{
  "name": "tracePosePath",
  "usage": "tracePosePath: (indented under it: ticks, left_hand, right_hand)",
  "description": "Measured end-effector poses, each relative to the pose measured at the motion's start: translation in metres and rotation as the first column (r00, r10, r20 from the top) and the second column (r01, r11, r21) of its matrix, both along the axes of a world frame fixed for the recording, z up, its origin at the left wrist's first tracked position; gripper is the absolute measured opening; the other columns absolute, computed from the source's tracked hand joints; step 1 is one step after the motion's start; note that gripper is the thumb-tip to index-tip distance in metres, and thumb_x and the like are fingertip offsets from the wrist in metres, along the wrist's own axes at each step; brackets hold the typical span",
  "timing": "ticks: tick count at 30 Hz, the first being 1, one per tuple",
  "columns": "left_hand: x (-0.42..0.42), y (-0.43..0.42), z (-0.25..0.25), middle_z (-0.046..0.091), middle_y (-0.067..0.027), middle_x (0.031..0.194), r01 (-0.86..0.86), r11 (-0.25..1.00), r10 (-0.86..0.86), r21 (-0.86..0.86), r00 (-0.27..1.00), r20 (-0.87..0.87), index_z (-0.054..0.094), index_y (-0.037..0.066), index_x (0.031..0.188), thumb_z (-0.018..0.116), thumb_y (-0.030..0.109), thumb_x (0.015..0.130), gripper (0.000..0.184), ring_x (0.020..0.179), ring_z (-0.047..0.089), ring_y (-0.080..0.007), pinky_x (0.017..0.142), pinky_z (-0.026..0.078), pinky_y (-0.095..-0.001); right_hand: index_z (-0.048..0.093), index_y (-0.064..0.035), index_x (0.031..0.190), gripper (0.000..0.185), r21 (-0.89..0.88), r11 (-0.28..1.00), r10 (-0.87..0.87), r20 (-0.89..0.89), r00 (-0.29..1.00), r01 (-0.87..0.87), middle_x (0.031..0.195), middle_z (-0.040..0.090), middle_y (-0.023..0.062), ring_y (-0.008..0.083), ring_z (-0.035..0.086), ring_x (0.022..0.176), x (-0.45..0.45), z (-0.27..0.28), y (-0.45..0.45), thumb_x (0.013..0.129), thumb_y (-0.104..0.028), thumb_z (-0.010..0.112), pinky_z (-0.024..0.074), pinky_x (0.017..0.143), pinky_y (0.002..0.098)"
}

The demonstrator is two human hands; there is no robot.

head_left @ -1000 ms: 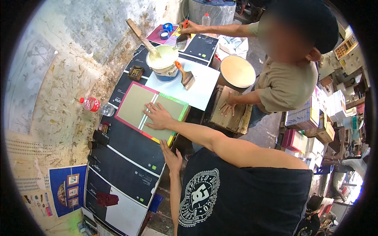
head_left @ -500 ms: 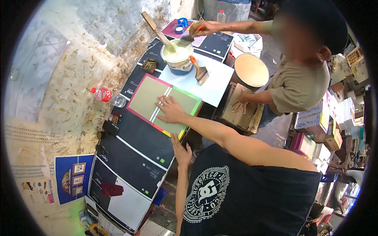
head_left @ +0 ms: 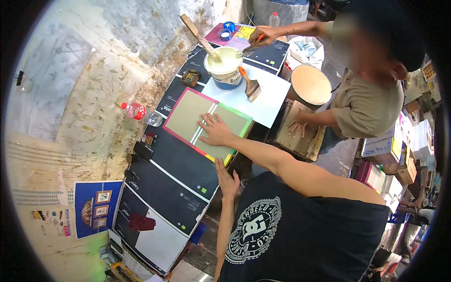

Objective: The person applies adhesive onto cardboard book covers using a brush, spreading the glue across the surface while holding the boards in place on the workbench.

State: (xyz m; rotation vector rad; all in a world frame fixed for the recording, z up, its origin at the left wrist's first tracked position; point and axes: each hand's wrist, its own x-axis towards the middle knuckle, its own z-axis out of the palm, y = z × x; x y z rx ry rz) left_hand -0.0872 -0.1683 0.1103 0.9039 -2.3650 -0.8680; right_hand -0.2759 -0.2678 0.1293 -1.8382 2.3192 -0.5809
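My right hand [head_left: 216,130] lies palm down with spread fingers on a grey-green board [head_left: 184,113] edged in pink, green and yellow tape, across its two white stripes. At the board's lower corner, my left hand [head_left: 227,181] touches the taped edge, its fingers straight and thumb apart. Beyond the board stands a white pail [head_left: 224,70] of pale paint with a wooden stick [head_left: 196,34] in it. A wide orange-handled brush [head_left: 251,87] leans against the pail. A co-worker's hand [head_left: 263,36] holds another brush near the pail's rim.
The co-worker's other hand [head_left: 299,123] rests on a wooden stool [head_left: 300,136] beside a round tub [head_left: 311,84]. Near the wall are a red-labelled bottle [head_left: 135,111] and a small box [head_left: 190,77]. A maroon cloth [head_left: 141,222] lies on the black-covered table [head_left: 185,171].
The view has shifted, so the scene sits further right. My hands keep their places at the board. The co-worker's brush has moved from the papers over the pail to its right rim.
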Motion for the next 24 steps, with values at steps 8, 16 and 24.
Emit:
tracePosePath:
  ticks: [8, 16, 24]
  left_hand:
    - [0.0006, 0.0, -0.001, 0.016, -0.0287, 0.157, 0.001, 1.0, -0.001, 0.015, 1.0, -0.003, 0.02, -0.004, 0.15, 0.059, 0.004, 0.083, 0.078, 0.145, 0.021, -0.045, 0.118, 0.023, -0.0477]
    - [0.0017, 0.0, -0.003, 0.014, -0.0289, 0.158, 0.008, 1.0, -0.008, 0.02, 1.0, -0.01, 0.018, -0.002, 0.151, 0.058, 0.004, 0.083, 0.079, 0.145, 0.02, -0.0457, 0.118, 0.024, -0.0473]
    - [-0.0006, 0.0021, 0.0034, 0.017, -0.0303, 0.156, 0.001, 0.999, -0.001, 0.033, 1.0, -0.02, 0.021, -0.007, 0.149, 0.058, 0.005, 0.083, 0.076, 0.143, 0.024, -0.0467, 0.117, 0.025, -0.0476]
  right_hand:
    - [0.038, -0.0114, 0.149, 0.074, -0.011, 1.0, -0.012, -0.074, 0.997, 0.011, 0.158, 0.028, 0.0166, 0.0316, 0.026, 0.146, 0.0003, -0.0002, -0.0002, 0.094, -0.061, 0.042, 0.0175, 0.119, 0.0501]
    - [0.038, -0.0116, 0.149, 0.073, 0.006, 1.0, -0.007, -0.072, 0.997, 0.008, 0.158, 0.028, 0.0165, 0.0316, 0.025, 0.147, -0.0001, 0.0024, 0.0018, 0.094, -0.061, 0.041, 0.0172, 0.119, 0.0498]
    - [0.04, -0.0093, 0.147, 0.072, -0.001, 1.0, 0.012, -0.03, 0.999, -0.012, 0.157, 0.029, 0.0182, 0.0331, 0.025, 0.147, -0.0023, 0.0046, 0.0027, 0.093, -0.057, 0.044, 0.0175, 0.119, 0.0507]
